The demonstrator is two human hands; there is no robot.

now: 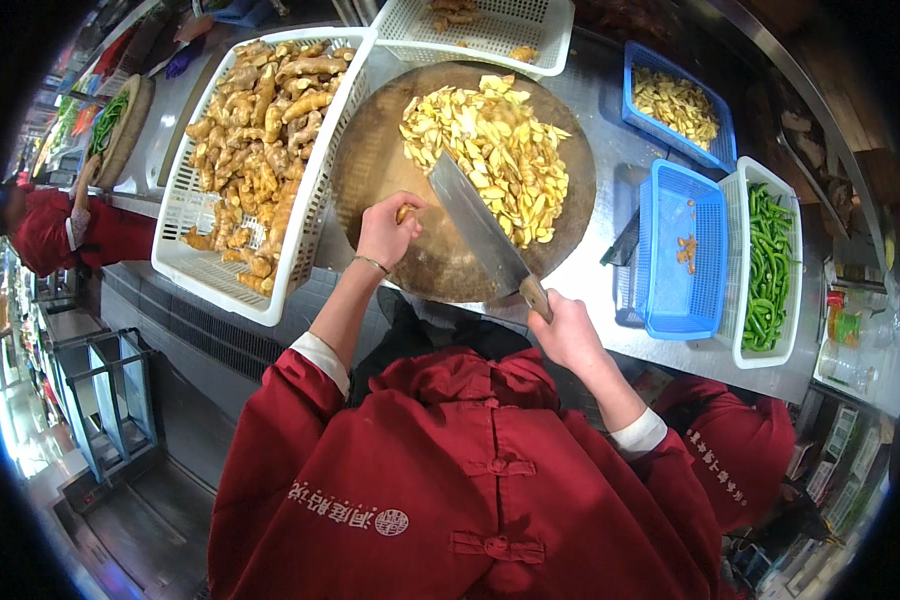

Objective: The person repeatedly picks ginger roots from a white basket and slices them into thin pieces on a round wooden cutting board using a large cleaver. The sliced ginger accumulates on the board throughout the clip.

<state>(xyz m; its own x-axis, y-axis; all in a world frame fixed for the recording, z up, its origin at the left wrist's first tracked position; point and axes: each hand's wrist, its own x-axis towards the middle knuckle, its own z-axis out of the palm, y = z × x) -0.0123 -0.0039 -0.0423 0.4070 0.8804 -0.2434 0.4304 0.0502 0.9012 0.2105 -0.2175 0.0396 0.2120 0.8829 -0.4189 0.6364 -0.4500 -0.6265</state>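
Observation:
My left hand [387, 231] is above the near left part of a round wooden chopping board [367, 135], its fingers closed on a small piece of ginger [404, 213]. In my right hand [572, 330] is the wooden handle of a cleaver [480, 229]. Its broad blade slants away to the left over the board, its tip by the near edge of a heap of sliced ginger [510, 150]. To the left of the board stands a white perforated plastic basket [166, 225] with many whole ginger roots [270, 127].
Behind the board sits another white basket [487, 51] with a few ginger pieces. At right are a blue basket of ginger slices [671, 105], a blue basket [682, 300] holding one ginger scrap, and a white basket of green chillies [766, 270]. People in red stand at left [112, 232] and right [727, 442].

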